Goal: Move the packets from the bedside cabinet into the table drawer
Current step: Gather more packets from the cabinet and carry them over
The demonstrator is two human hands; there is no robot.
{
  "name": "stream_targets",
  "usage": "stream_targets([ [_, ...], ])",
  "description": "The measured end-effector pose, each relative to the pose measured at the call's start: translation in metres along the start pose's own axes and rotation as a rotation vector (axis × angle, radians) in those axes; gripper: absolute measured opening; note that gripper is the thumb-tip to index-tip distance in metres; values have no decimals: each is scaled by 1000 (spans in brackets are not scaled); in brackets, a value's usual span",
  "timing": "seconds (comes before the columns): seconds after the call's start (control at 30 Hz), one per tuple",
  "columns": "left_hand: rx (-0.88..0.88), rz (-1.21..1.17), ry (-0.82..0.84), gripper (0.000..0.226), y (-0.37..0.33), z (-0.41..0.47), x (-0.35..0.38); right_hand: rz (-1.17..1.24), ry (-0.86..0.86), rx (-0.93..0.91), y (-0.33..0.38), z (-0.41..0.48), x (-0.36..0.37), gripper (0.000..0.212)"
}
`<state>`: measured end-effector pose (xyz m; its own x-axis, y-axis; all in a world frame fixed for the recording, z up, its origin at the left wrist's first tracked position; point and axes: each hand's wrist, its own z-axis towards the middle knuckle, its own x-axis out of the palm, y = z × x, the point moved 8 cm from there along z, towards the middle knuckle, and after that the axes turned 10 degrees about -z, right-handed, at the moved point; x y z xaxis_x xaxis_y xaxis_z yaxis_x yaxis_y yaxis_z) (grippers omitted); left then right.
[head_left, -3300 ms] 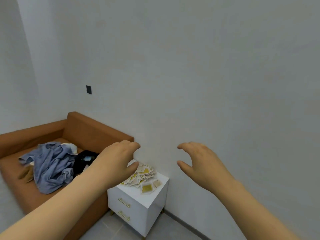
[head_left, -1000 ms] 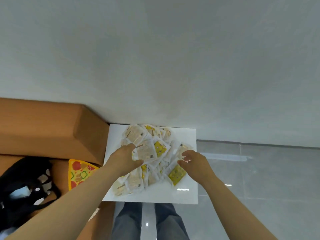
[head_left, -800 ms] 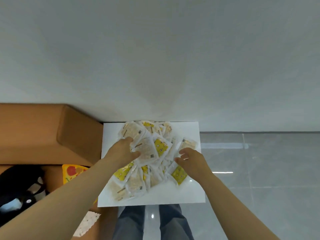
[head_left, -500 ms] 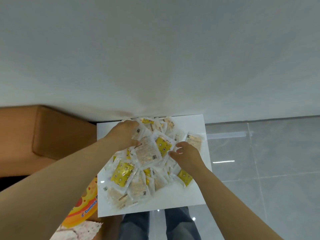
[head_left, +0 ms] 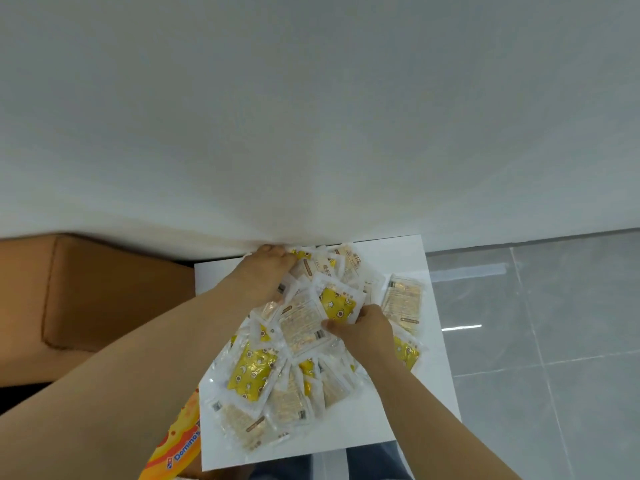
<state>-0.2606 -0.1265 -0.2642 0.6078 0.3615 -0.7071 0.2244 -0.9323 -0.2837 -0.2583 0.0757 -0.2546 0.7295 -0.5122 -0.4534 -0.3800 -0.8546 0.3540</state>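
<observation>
Bedside cabinet [head_left: 408, 261] is carrying the whole heap of packets [head_left: 252, 372], so I am judging that none is moved yet; the table drawer is not showing. Left hand [head_left: 265, 277] is reaching into the heap's far side, and I cannot tell whether its fingers [head_left: 273, 252] are gripping. Right hand [head_left: 363, 329] is pinching middle packets with curled fingers.

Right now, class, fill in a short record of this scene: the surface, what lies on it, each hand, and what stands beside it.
surface: white square cabinet top
on it: heap of yellow and beige plastic packets
left hand: at the heap's far edge by the wall, fingers curled over packets
right hand: pinching packets mid-heap
beside: brown sofa arm, grey tiled floor
</observation>
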Motion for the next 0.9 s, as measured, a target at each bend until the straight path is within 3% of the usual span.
stream_targets([
  [0.17,-26,60,-9,60,1,-1,-3,32,-30,-17,4,1,6,43],
  [0.37,-45,-256,16,35,11,-12,-7,114,-118,-56,1,-1,2,32],
  [0.6,-91,-409,9,36,16,-27,-3,187,-274,-132,6,-14,-10,18],
  [0.67,-105,-457,8,39,15,-31,-2,170,-244,-175,8,-17,-9,15],
  [0.8,-140,-536,-5,38,15,-36,3,18,-100,-226,19,-16,7,39],
  [0.87,-157,-541,-6,35,15,-38,8,-73,-125,-176,20,-12,13,68],
  [0.9,-168,-551,-11,35,16,-38,11,-66,-142,-159,21,-10,16,71],
])
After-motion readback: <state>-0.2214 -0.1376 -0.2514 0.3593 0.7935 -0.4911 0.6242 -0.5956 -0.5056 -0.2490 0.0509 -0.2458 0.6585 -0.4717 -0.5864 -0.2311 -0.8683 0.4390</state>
